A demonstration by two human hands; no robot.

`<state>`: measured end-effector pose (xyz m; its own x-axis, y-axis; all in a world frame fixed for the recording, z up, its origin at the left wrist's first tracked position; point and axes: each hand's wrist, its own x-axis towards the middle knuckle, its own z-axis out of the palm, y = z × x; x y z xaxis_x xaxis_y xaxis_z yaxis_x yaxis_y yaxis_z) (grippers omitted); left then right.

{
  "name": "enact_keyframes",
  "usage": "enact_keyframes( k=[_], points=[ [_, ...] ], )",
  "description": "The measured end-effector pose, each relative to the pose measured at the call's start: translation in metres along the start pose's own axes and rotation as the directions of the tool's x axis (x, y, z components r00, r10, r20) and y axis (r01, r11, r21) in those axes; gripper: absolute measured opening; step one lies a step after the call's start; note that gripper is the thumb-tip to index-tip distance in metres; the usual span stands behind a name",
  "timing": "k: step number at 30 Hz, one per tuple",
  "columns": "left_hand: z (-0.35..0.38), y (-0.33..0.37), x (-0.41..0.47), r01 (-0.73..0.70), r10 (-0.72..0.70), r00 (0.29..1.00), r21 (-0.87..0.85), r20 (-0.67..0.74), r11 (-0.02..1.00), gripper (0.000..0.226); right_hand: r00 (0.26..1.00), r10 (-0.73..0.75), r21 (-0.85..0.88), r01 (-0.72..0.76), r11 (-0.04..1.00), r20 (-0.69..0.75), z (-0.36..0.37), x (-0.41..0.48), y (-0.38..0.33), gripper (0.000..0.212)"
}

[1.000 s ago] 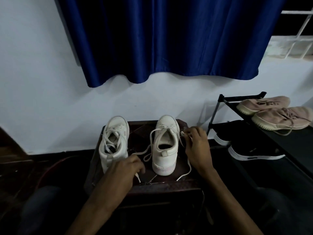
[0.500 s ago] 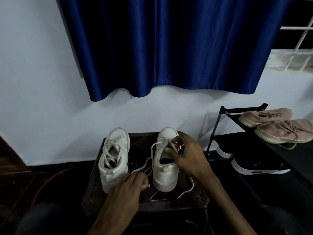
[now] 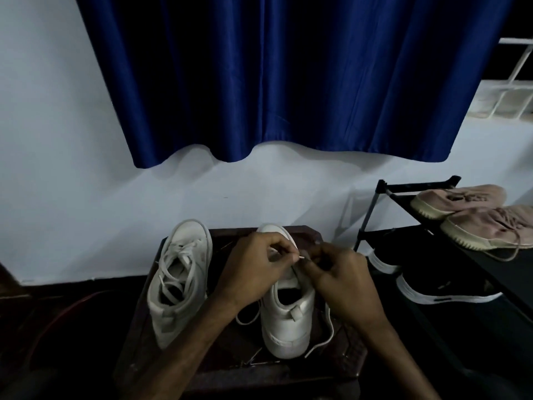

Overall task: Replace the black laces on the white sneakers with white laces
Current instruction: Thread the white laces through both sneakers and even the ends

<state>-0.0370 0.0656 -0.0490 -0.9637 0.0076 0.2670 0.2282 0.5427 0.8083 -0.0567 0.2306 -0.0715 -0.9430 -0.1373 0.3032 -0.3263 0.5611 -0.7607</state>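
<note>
Two white sneakers stand heels toward me on a dark wooden stool [image 3: 340, 368]. The left sneaker [image 3: 178, 284] is laced with a loose white lace. Over the right sneaker [image 3: 288, 321] both my hands meet above the tongue. My left hand [image 3: 253, 267] pinches the tip of the white lace [image 3: 327, 333] between thumb and fingers. My right hand [image 3: 343, 278] has curled fingers on the lace at the eyelets, hiding them. Loose ends of the lace trail down both sides of the shoe onto the stool.
A black shoe rack [image 3: 403, 189] stands at the right with pink sneakers [image 3: 484, 223] on top and black sneakers [image 3: 438, 287] below. A blue curtain [image 3: 274, 82] hangs on the white wall behind. The floor around the stool is dark.
My left hand rose from the lace end beside the heel up to the tongue of the right sneaker, meeting my right hand there. The camera tilted upward a little.
</note>
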Motion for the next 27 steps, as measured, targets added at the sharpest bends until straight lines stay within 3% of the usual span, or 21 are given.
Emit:
enact_keyframes(
  k=[3, 11, 18, 22, 25, 27],
  points=[
    [0.005, -0.011, 0.0, 0.028, -0.028, 1.0, 0.016, -0.008, 0.999, 0.003, 0.998, 0.051, 0.067, -0.052, 0.996, 0.027, 0.003, 0.001, 0.004, 0.005],
    [0.022, -0.006, 0.0, 0.097, -0.057, 0.986, 0.265, -0.155, 0.959, 0.009, 0.994, 0.103, 0.159, -0.109, 0.981, 0.047, 0.004, -0.001, 0.007, 0.004],
    [0.024, -0.003, -0.001, 0.092, -0.032, 0.98, 0.297, -0.199, 0.95, 0.009, 1.0, -0.016, -0.001, 0.016, 1.0, 0.007, 0.007, -0.004, 0.005, 0.009],
    [0.018, -0.007, 0.006, 0.115, -0.083, 0.979, 0.165, -0.188, 0.98, 0.016, 0.995, 0.015, 0.155, -0.03, 0.987, 0.101, 0.004, -0.002, 0.009, 0.011],
    [0.009, -0.011, 0.015, 0.145, -0.147, 0.989, -0.056, -0.032, 0.988, 0.021, 0.992, 0.029, 0.27, -0.062, 0.961, 0.124, 0.004, 0.001, 0.015, 0.009],
    [0.001, -0.012, 0.022, 0.162, -0.153, 0.985, -0.113, 0.081, 0.98, 0.02, 0.988, 0.064, 0.396, -0.116, 0.911, 0.142, 0.007, 0.003, 0.018, 0.01]
  ],
)
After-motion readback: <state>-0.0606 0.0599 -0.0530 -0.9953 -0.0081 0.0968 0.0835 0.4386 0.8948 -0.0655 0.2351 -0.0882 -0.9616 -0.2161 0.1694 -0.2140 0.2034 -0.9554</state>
